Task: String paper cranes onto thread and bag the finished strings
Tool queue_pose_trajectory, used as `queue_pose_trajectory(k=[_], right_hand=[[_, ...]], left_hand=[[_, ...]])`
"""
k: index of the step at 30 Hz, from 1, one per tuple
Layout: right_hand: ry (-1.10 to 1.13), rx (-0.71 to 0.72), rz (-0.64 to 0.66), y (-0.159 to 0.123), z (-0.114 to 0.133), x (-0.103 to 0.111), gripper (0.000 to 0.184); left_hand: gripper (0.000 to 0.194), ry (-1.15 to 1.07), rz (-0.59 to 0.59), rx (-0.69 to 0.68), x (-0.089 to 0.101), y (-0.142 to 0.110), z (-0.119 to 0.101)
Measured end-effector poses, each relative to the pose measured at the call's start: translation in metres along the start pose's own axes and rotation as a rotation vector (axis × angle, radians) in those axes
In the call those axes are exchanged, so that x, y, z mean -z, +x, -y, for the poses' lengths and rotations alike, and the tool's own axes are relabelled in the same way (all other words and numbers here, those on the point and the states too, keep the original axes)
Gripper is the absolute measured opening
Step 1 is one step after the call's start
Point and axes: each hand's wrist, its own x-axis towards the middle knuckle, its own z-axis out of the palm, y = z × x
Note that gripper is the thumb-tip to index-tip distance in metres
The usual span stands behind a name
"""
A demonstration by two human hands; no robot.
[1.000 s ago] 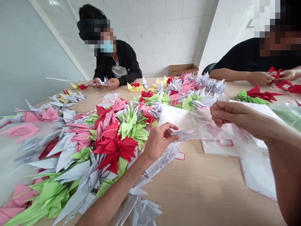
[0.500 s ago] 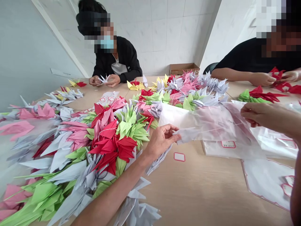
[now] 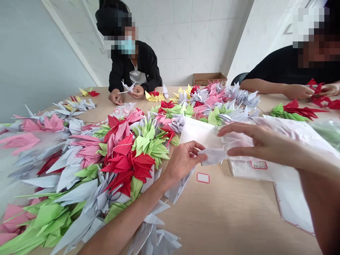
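White-tiled walls stand behind a long pale wooden surface (image 3: pixel 225 226), with a brown cardboard box (image 3: pixel 209 79) against the far wall. Across the left and middle of the surface spreads a dense heap of folded paper cranes (image 3: pixel 132 159) in red, lime green, pink and pale grey. Just right of the heap, the left hand (image 3: pixel 183 161) holds a pale grey paper crane (image 3: pixel 212 156), its grip nearly closed between thumb and fingers. A thin white thread (image 3: pixel 233 141) runs right from that crane towards the right hand (image 3: pixel 265 145), whose fingers curve partly open over a translucent plastic bag (image 3: pixel 292 141); whether that grip has the thread is hard to tell. A small red-edged white label (image 3: pixel 203 178) lies just below the crane. At the far side, a co-worker in a black jacket (image 3: pixel 135 67) holds a white paper crane (image 3: pixel 127 87); at far right, another co-worker in a black shirt (image 3: pixel 281 67) handles red paper cranes (image 3: pixel 318 95).
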Motion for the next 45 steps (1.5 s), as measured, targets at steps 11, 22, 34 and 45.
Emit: queue_pose_trajectory(k=[11,22,34,45], right_hand=[[0.211,-0.147,0.287,0.017,-0.003,-0.027,0.019],[0.257,-0.202,0.289,0.006,-0.017,-0.007,0.029],[0.579,-0.223,0.194,0.004,-0.017,-0.005,0.033],[0.798,-0.261,0.312,0.003,-0.016,0.0,0.034]], left_hand=[[0.093,0.986,-0.077,-0.053,-0.016,-0.026,-0.026],[0.052,0.511,0.241,0.085,0.022,-0.016,-0.015],[0.035,-0.397,0.49,0.415,0.039,-0.002,-0.01],[0.02,-0.537,0.415,0.52,0.04,-0.003,-0.015]])
